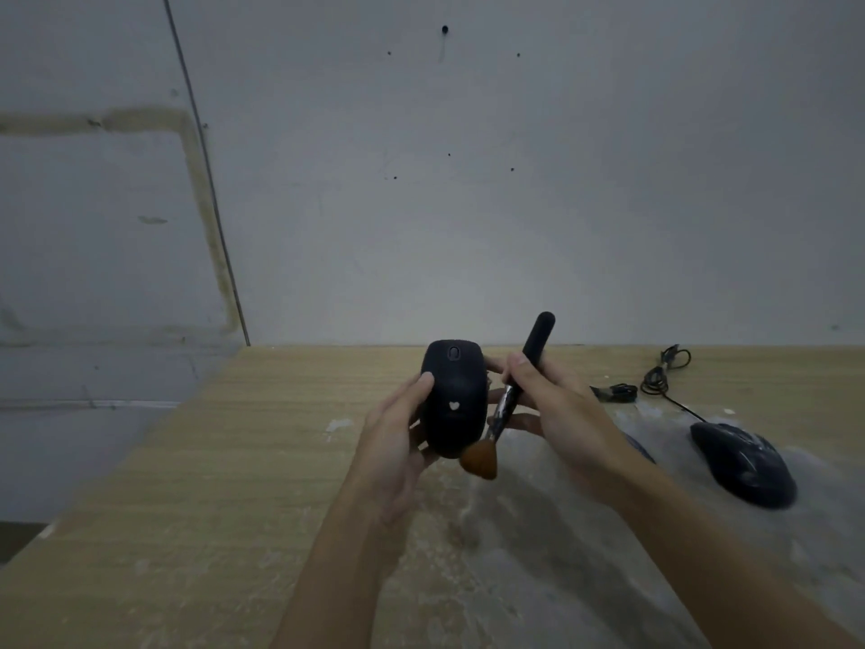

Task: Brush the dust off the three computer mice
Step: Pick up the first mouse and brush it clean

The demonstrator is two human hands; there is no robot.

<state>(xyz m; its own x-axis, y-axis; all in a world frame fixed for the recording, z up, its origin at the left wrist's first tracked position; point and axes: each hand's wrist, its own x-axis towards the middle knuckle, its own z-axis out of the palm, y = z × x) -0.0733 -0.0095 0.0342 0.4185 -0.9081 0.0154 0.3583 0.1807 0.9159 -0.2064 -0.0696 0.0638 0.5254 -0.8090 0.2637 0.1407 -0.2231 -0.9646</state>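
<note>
The left hand (398, 433) grips a small matte-black wireless mouse (453, 398) above the dusty wooden desk (234, 461) while the right hand (552, 395) pinches a black-handled, brown-bristled brush (503, 409) at its near edge, so the dusty black corded mouse (744, 463) to the right likely comes next.

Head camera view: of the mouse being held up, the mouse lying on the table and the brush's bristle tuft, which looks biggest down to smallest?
1-2. Held mouse and mouse on the table look alike; the held one may be nearer, so I won't rank them.
3. Brush tuft, clearly smallest.
</note>
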